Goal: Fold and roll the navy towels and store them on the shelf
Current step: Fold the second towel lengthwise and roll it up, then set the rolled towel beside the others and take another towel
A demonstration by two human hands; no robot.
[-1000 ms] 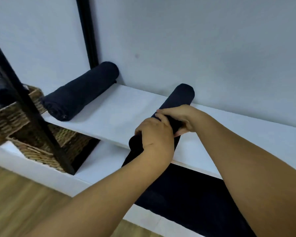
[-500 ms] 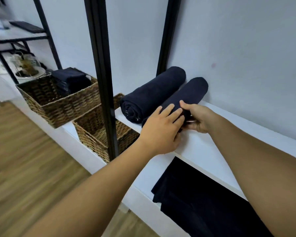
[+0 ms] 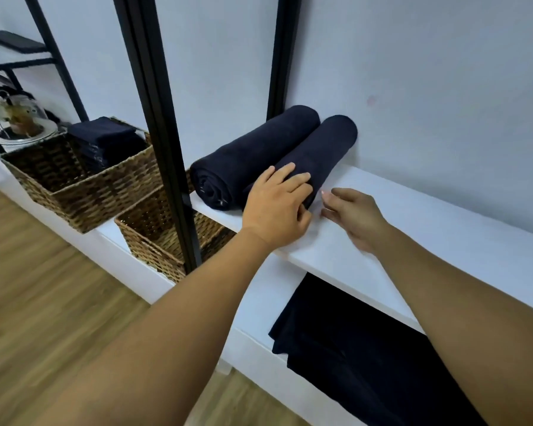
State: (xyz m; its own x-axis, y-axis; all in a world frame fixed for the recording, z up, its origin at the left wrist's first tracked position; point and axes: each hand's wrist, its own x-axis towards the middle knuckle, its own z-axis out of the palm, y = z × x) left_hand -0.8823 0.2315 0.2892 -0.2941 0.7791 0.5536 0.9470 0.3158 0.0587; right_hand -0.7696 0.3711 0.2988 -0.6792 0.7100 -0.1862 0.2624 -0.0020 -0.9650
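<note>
- Here: two rolled navy terry towels lie side by side on the flat white shelf board (image 3: 443, 229), far ends towards the wall; the left roll (image 3: 253, 155) touches the right roll (image 3: 323, 149).
- Left hand (image 3: 277, 204) rests on the right roll's near end, fingers straight, gripping nothing.
- Right hand (image 3: 354, 216) sits just right of that roll, fingers loosely spread, empty.
- Step, as judged: seating the right roll. Press lightly, keep the near ends level, nudge it snug to its neighbour; a hard shove could loosen the coil.
- Unrolled navy cloth (image 3: 366, 348) lies on the lower shelf, near right; probably next.
</note>
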